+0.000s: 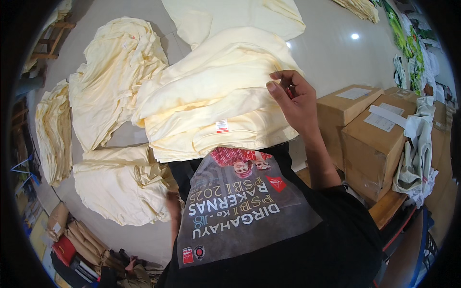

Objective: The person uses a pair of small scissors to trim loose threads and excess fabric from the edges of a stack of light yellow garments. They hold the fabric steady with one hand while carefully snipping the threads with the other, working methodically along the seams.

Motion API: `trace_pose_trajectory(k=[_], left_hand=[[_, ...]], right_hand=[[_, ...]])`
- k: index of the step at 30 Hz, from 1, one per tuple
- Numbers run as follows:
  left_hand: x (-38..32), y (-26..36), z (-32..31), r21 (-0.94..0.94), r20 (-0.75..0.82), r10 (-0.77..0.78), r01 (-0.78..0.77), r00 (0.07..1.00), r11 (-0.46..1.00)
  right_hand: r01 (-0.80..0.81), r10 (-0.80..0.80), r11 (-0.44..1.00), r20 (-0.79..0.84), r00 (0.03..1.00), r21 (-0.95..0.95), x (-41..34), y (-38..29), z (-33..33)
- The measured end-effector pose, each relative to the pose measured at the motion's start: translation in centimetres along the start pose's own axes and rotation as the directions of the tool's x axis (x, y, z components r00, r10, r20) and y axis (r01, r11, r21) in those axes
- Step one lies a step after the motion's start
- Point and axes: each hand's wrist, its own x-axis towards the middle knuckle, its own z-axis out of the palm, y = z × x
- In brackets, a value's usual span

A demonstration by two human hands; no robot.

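Observation:
Across my lap lies a heap of pale yellow fabric, with a small white and red label on its near layers. My right hand is raised over the heap's right edge. A small metal tool with a red part, perhaps thread snips, sits in its curled fingers, mostly hidden by them. Low on the left, my left hand is blurred beside a folded pale yellow fabric stack; its fingers cannot be made out.
More pale yellow fabric piles and a narrow stack lie on the tiled floor to the left. Cardboard boxes stand close on my right, on a wooden bench, with crumpled white cloth beside them. Brown packages lie lower left.

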Motion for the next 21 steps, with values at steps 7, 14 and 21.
trace_pose_trajectory(k=[7, 14, 21], left_hand=[[-6.9, -3.3, 7.4, 0.442, 0.347, -0.292, 0.119, 0.891, 0.889], [-0.4, 15.2, -0.8, 0.196, 0.302, 0.094, -0.159, 0.949, 0.968], [-3.3, 41.4, -2.7, 0.079, -0.041, 0.853, -0.849, 0.521, 0.522]], right_hand=[[0.119, -0.095, 0.974, 0.125, 0.988, -0.193, 0.5, -1.9, 1.5], [0.282, -0.088, 0.838, 0.393, 0.915, -0.468, 1.0, -0.8, 1.6], [0.346, -0.157, 0.852, 0.439, 0.885, -0.392, -1.4, -1.7, 0.0]])
